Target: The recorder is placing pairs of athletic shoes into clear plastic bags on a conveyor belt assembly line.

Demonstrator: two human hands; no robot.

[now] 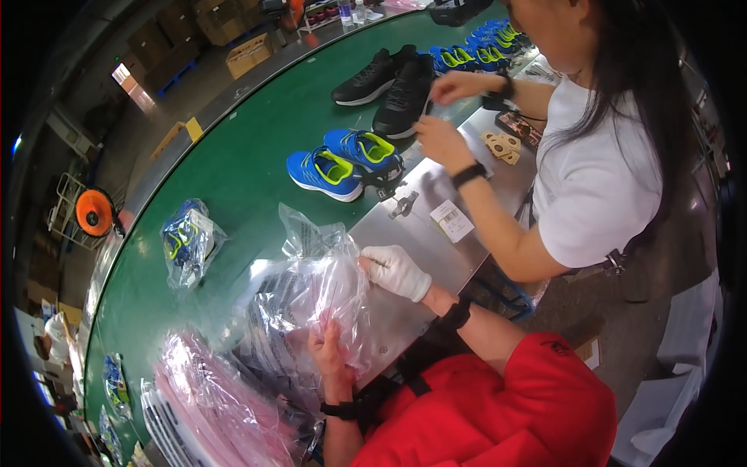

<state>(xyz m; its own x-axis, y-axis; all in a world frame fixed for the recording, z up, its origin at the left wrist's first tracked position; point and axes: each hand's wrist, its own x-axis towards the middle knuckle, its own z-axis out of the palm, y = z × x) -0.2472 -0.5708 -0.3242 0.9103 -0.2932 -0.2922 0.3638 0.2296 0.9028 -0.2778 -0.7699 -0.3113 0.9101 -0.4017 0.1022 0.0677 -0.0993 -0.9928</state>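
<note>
Clear plastic bag sits at the near edge of the green table, partly over the metal plate. It's crinkled, glossy, mouth up, with dark print and pinkish reflections. Contents can't be made out through the glare.

Left hand, bare, grips the bag's lower edge, fingers closed on the film. Right hand, white glove, pinches the bag's right side.

Bag stack at lower left is cut off by the frame edge; count unreadable.

One bagged shoe pair lies to the left on the table.

Loose shoes: two blue and two black side by side. A row of blue shoes farther back is too bunched to count.

A co-worker's two hands work over a black shoe; what they hold is too small to see.
</note>
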